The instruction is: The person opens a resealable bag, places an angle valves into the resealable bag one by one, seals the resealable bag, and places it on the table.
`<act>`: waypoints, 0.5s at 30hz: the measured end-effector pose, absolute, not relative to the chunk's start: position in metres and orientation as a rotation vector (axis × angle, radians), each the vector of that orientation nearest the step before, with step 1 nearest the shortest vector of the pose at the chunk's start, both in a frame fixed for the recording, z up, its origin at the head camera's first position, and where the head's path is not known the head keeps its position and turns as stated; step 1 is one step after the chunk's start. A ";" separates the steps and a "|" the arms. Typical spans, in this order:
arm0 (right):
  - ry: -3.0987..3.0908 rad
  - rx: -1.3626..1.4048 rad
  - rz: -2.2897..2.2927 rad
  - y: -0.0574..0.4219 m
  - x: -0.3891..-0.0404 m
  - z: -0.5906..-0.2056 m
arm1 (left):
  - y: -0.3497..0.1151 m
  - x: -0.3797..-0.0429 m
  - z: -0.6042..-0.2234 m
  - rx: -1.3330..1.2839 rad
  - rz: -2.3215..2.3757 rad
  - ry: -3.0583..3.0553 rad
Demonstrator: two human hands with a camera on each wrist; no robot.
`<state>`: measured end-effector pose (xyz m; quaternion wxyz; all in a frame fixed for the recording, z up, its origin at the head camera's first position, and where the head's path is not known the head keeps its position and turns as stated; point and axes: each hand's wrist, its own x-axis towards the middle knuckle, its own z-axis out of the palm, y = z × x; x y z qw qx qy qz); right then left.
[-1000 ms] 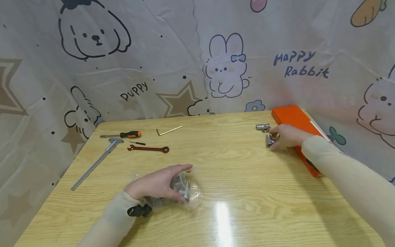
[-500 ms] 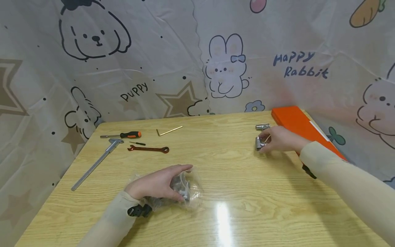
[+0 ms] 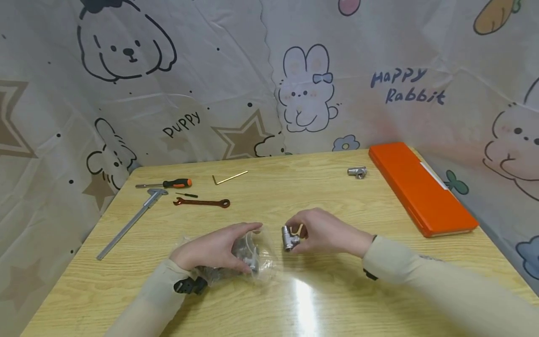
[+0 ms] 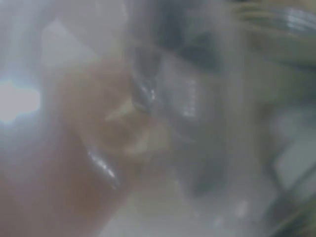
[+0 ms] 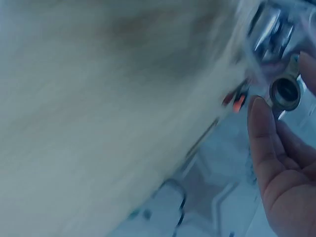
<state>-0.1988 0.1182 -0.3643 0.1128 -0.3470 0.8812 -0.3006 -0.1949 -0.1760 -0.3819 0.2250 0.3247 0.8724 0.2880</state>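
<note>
"puppy" [image 3: 181,125], "happy rabbit" [image 3: 406,86] on cloth [image 3: 236,75]

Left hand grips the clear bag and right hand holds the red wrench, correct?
No: the head view shows the right hand holding a metal fitting; the red wrench lies apart from both hands. The left hand does grip the clear bag.

Wood-grain table [image 3: 311,192], plastic bag [image 3: 266,263], orange case [image 3: 423,189], fitting [image 3: 357,172], caliper [image 3: 131,224], wrench [image 3: 201,202], screwdriver [image 3: 177,183]

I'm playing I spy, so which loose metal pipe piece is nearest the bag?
The pipe piece in the right hand; the other pipe piece lies farther off on the table, near the orange case.
</note>
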 end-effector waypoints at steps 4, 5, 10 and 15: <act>2.524 -1.084 -0.912 0.085 -0.193 -0.375 | -0.177 -0.195 -0.382 0.909 0.804 2.403; 2.519 -1.107 -0.909 0.078 -0.192 -0.379 | -0.177 -0.195 -0.382 0.915 0.807 2.402; 2.585 -1.172 -0.830 0.047 -0.187 -0.390 | -0.177 -0.195 -0.383 0.943 0.817 2.406; 2.722 -1.183 -0.772 0.026 -0.183 -0.396 | -0.181 -0.195 -0.383 0.959 0.842 2.408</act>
